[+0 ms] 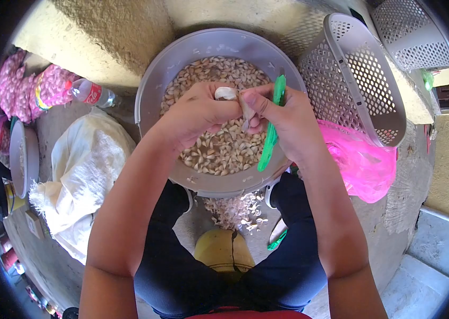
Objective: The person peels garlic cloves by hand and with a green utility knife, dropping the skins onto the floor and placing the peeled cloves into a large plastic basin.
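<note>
Above a wide grey basin (147, 80), my two hands meet close together. My left hand (195, 109) is closed, pinching a pale garlic clove (226, 93) between thumb and fingers. A knife with a green handle (270, 142) is tucked in my right hand (291, 119), its handle pointing down towards me and its blade mostly hidden. The right thumb and fingertips also press on a strip of papery skin (246, 110) beside the clove. Many garlic cloves (219, 154) lie in water in the basin below.
Garlic peels (238, 209) litter the floor between my feet, near a yellow container (223, 247) and a second green-handled knife (277, 240). At right are a perforated grey basket (336, 80) and a pink plastic bag (365, 165); at left, a white sack (94, 165) and a bottle (90, 93).
</note>
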`<state>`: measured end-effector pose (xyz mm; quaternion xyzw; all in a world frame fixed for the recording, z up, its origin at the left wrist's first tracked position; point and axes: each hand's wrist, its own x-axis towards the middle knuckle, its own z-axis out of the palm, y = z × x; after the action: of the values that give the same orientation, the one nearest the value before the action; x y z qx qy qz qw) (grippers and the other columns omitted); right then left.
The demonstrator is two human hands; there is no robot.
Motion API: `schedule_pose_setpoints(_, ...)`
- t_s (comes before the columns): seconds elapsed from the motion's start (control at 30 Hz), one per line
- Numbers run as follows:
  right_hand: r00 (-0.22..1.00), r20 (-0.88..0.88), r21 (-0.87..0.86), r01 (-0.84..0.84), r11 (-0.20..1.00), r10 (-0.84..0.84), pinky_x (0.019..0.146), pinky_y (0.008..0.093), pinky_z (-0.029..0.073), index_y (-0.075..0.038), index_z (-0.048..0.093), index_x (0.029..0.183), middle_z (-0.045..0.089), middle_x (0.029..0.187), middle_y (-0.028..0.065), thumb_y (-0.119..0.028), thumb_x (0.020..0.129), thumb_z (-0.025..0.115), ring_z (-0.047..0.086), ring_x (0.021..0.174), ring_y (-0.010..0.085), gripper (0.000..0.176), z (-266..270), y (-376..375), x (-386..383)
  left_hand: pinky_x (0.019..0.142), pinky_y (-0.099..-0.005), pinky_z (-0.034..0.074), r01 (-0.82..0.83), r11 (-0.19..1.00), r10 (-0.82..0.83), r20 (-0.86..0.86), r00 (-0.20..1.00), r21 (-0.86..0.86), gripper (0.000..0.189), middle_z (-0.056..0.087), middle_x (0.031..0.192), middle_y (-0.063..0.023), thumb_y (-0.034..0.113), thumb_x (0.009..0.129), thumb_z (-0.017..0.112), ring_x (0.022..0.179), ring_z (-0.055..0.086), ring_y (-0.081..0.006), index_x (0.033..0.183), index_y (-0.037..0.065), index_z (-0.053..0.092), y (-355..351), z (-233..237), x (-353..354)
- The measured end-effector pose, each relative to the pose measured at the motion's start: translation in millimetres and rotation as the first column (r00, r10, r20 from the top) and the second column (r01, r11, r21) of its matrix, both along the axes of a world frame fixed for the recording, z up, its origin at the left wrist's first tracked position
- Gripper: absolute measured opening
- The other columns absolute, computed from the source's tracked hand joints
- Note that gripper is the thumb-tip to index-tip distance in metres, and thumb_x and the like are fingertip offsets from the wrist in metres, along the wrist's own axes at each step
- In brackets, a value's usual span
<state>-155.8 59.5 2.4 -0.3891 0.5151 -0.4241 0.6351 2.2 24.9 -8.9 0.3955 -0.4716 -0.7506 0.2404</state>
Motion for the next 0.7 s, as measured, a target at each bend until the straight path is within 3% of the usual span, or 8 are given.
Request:
schedule_pose_setpoints(0.37, 0.988, 0.148, 0.024, 0.04, 0.999, -0.043, 0.051, 0.0248, 0.048, 0.002, 0.056, 0.09, 0.058, 0.07, 0.0067, -0.021, 0.078, 0.061, 0.056, 0.058, 0.0127, 0.026, -4.6, -0.6, -0.8, 0.04, -0.0164, 0.024, -0.011, 0.996, 0.017, -0.064, 0.998, 0.085, 0.005, 0.042, 0.059, 0.0068, 0.011, 0.073, 0.055, 0.047, 0.034, -0.001, 0.075, 0.009, 0.051, -1.7, 1.1, 0.8)
schedule_pose_setpoints(0.53, 0.999, 0.036, -0.013, 0.035, 0.999, -0.034, 0.05, 0.0242, 0.048, 0.002, 0.057, 0.089, 0.058, 0.071, 0.0061, -0.022, 0.078, 0.061, 0.056, 0.06, 0.0118, 0.027, -1.5, -1.5, -2.5, 0.04, -0.0158, 0.024, 0.003, 0.999, -0.003, 0.002, 1.0, -0.043, 0.008, 0.042, 0.062, 0.0062, 0.015, 0.076, 0.054, 0.05, 0.034, -0.0015, 0.08, 0.008, 0.052, -4.3, 2.3, 7.3)
schedule_pose_setpoints(0.7, 0.999, -0.006, -0.039, 0.049, 0.998, -0.049, 0.05, 0.0238, 0.047, 0.002, 0.056, 0.089, 0.058, 0.069, 0.0057, -0.022, 0.078, 0.061, 0.056, 0.058, 0.0113, 0.027, -0.8, -1.5, -3.4, 0.041, -0.0164, 0.023, -0.03, 0.991, 0.042, -0.092, 0.995, 0.131, 0.018, 0.04, 0.061, 0.0057, 0.028, 0.079, 0.051, 0.05, 0.034, -0.0025, 0.078, 0.01, 0.05, -5.0, 4.5, 8.1)
